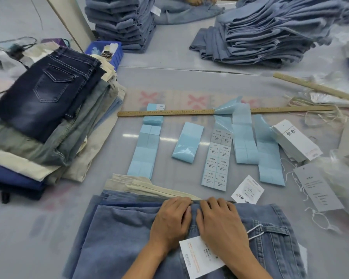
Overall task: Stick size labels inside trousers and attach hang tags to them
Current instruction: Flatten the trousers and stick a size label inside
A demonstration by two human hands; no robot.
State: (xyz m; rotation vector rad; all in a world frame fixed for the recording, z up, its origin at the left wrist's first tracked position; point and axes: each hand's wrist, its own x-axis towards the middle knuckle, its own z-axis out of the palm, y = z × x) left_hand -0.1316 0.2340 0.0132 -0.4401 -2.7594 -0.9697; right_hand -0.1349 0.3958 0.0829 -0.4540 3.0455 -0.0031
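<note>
Both hands sit side by side on the light blue trousers [119,234], the left hand [172,220] and right hand [220,220] with fingers curled over the far waistband edge, apparently pinching it, probably to open it for a size label. A hang tag [197,258] on string lies under the right wrist. Printed label strips [218,162] wait just beyond the fingertips, with bare counter [48,228] left of the left hand.

The fingertips of the left hand [172,220] and right hand [220,222] curl out of sight at the jeans' [119,234] waistband. The hang tag's [199,258] print is too small to read, and 1 corner is perhaps under the wrist. The jeans run off the bottom edge.
</note>
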